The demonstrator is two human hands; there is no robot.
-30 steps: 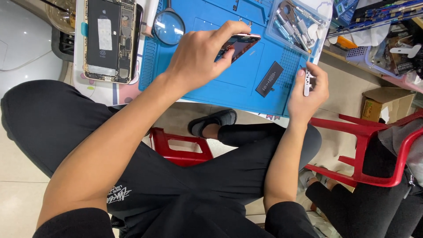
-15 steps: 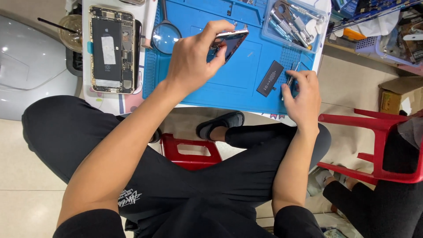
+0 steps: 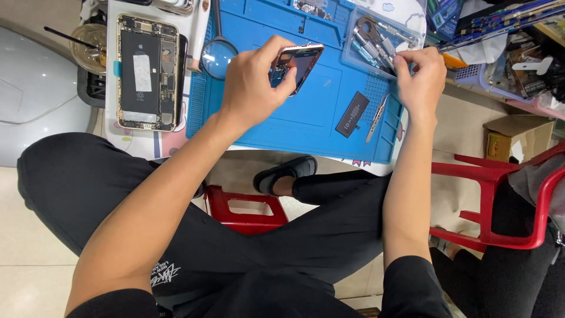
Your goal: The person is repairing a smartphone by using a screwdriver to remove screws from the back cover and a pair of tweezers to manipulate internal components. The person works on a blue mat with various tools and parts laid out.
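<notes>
My left hand [image 3: 253, 88] holds a small phone screen assembly [image 3: 299, 63] tilted above the blue work mat [image 3: 306, 123]. My right hand [image 3: 421, 79] reaches into a clear tool tray [image 3: 412, 30] at the mat's far right. Its fingertips are pinched together among the metal tools [image 3: 371, 41]; I cannot tell whether they grip one. Metal tweezers [image 3: 376, 118] and a small black rectangular part [image 3: 352, 115] lie on the mat just below my right hand.
An opened phone body [image 3: 147, 70] with its battery showing lies left of the mat, beside a magnifying glass [image 3: 216, 56]. Below the table are a red stool [image 3: 247, 209], a red chair [image 3: 500, 200] and a cardboard box [image 3: 509, 138]. Cluttered baskets stand at the far right.
My right hand has left the table's near edge, where it held a thin tool, and moved up to the tool tray. The tweezers now lie on the mat. My left hand keeps the screen assembly.
</notes>
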